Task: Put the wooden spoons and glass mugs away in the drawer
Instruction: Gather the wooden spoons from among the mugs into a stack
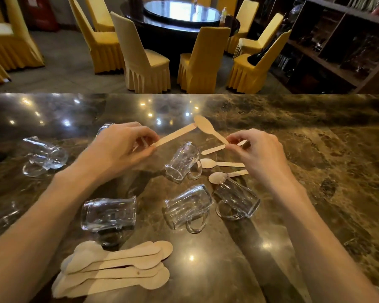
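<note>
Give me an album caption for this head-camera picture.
Left hand and right hand each pinch a wooden spoon above a marble counter scattered with tipped glass mugs and a pile of spoons.

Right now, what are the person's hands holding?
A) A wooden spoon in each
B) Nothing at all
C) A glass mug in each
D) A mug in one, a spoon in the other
A: the left hand pinches one wooden spoon and the right hand pinches a second spoon, while the glass mugs lie on their sides on the counter, untouched.
</note>
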`<act>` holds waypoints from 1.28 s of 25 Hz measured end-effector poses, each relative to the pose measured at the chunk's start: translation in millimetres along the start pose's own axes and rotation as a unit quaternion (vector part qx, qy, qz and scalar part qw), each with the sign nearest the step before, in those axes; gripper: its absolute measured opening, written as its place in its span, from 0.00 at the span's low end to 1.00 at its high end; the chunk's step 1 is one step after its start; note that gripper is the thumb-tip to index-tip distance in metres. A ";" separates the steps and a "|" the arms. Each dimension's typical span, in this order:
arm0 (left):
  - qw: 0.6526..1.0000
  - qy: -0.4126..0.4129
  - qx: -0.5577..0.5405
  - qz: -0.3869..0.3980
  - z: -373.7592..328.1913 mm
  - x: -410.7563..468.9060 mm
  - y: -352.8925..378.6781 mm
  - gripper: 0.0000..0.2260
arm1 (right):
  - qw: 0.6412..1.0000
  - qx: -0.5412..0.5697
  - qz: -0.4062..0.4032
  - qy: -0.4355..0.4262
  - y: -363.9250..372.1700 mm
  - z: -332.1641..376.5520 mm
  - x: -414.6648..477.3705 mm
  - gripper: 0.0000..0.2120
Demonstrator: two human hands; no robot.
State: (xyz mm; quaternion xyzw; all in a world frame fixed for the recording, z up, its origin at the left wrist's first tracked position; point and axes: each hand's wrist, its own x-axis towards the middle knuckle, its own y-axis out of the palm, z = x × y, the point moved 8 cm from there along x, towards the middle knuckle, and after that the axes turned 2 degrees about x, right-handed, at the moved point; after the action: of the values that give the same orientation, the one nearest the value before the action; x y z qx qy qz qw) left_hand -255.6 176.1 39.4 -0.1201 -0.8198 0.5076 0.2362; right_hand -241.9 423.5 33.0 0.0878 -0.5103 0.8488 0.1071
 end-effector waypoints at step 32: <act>0.995 0.018 0.031 0.094 -9.1 -204.7 19.6 0.17 | 0.972 -0.012 0.162 -0.170 92.6 139.6 -149.7 0.08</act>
State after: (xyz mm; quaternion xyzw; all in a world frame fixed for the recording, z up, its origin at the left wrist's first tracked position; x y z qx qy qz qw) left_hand -75.9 102.7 -29.0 -0.1983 -0.7842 0.5506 0.2062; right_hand -117.5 244.0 -19.4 0.1454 -0.5384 0.8214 -0.1195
